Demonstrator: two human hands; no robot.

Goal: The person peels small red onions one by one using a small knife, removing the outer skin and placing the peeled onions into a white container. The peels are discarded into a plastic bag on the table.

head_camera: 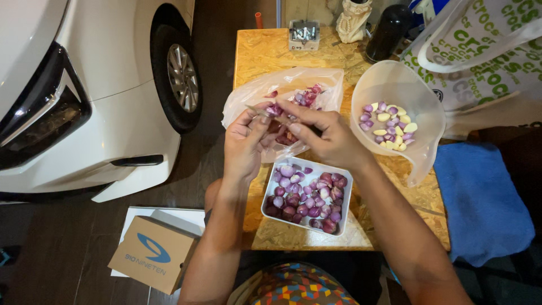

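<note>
I pinch 1 shallot [275, 110] between my left hand [244, 146] and right hand [326, 138], over the plastic bag [248, 96] catching skins; unpeeled ones wait in the white tray [346, 186].

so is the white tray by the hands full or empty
Nearly full: the white tray is packed with purple shallots across almost its whole floor, with only the rim showing bare.
</note>
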